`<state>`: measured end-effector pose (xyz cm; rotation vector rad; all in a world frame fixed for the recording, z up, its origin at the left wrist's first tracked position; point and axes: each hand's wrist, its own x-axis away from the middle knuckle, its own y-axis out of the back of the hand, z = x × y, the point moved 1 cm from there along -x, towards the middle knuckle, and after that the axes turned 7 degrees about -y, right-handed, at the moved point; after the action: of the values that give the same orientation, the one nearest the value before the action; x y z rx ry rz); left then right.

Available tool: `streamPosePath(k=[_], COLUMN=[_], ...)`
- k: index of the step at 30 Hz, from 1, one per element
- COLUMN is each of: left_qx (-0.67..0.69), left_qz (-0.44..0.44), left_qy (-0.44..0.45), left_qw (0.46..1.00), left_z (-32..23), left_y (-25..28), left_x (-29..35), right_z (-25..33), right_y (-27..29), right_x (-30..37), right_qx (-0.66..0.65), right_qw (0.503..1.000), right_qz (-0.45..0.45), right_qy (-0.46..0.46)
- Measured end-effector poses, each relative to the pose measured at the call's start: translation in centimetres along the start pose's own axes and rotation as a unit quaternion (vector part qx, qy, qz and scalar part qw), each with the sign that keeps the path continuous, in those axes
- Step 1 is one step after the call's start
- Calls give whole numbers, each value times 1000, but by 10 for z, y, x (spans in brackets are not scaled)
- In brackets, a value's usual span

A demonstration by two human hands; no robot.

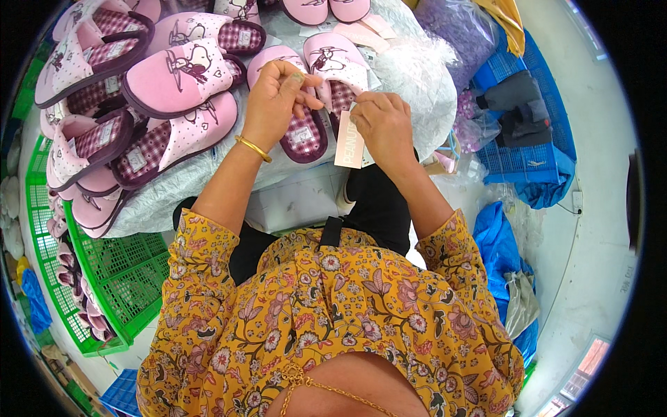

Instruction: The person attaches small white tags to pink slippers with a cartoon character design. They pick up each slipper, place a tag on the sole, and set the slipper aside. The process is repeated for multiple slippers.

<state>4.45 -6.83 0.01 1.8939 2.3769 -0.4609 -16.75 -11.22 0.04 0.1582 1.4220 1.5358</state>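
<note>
Tag (349,142), pale pink, at the heel end of the pink slipper (336,59); my right fingers (381,102) are clamped on its upper part. Left of that slipper, my left fingers (310,101) are curled; whether holding anything, I cannot tell.

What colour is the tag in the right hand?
The tag is pale pink; head view shows it best.

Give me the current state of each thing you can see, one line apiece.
Left hand: raised, fingers curled; can't tell if it grips anything.
Right hand: closed on the pink tag.
Pink tag: pinched at its upper end.
Front slipper pair: side by side, insoles up.
Slipper pile: heaped, overlapping.
Green crate: open-topped, slippers inside.
Purple-filled bag: bulging.
Gold bangle: worn on left wrist.
</note>
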Motion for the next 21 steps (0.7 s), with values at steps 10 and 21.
streamPosePath(k=[10, 21], left_qx=[-7, -55], left_qz=[84, 117], left_qy=[22, 25], left_qw=[996, 991], left_z=[4, 6], left_y=[-8, -12], left_x=[6, 7], right_z=[17, 20], right_y=[-4, -9], right_x=[-12, -7], right_qx=[-186, -259], right_qw=[980, 958], right_qz=[-49, -85], right_qy=[-49, -84])
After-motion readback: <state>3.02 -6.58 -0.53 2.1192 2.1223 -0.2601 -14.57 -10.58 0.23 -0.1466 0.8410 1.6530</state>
